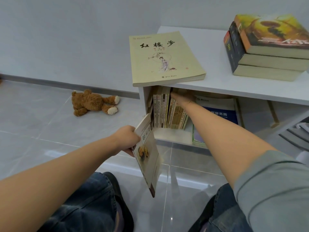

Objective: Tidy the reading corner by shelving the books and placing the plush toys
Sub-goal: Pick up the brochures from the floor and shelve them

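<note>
My left hand (127, 139) grips a thin pale book (148, 154) by its upper edge, holding it upright just in front of the low white shelf (217, 87). My right hand (181, 97) reaches into the shelf's compartment and presses against the tops of a row of upright books (167, 109), its fingers partly hidden under the shelf top. A large yellow book (164, 57) lies flat on the shelf top, overhanging its left corner. A brown teddy bear (93, 102) lies on the floor by the wall, left of the shelf.
A stack of three thick books (267, 47) sits on the shelf top at the right. A blue-and-white book (219, 111) leans inside the compartment, right of the row. My knees in jeans are at the bottom, on the glossy grey tile floor (41, 123).
</note>
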Available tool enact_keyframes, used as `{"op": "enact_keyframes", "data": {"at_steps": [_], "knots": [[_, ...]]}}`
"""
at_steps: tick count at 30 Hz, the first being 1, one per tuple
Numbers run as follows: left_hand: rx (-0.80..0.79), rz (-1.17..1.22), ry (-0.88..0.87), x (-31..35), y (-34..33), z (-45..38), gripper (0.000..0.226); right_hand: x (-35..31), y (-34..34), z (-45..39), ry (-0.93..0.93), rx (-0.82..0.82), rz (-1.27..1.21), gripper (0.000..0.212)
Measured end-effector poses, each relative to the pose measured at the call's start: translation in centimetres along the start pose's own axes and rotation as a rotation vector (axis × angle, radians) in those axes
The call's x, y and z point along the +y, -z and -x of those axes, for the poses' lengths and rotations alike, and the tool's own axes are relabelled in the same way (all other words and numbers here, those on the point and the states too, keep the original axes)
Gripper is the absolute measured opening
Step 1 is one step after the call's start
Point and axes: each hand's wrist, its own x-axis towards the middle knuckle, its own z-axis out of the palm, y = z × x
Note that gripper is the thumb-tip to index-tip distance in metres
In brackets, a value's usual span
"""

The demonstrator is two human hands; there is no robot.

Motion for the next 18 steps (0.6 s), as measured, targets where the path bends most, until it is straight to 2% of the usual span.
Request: {"op": "enact_keyframes", "data": {"at_steps": [3,6,10,18], "knots": [[-0.016,0.027,0.004,-0.1,0.5,0.0,0.028,-0.2,0.0,0.1,0.013,-0.018,-0.048,0.052],[-0.042,0.06,0.008,-0.1,0.8,0.1,0.028,-0.9,0.0,0.2,0.028,-0.008,-0.134,0.061],[-0.047,0.053,-0.012,-0.1,0.7,0.0,0.027,-1.2,-0.1,0.7,0.017,-0.076,-0.038,0.061],[-0.042,0.012,-0.022,-0.2,0.8,0.0,0.028,0.0,0.2,0.5,-0.027,-0.078,-0.134,0.078]]}}
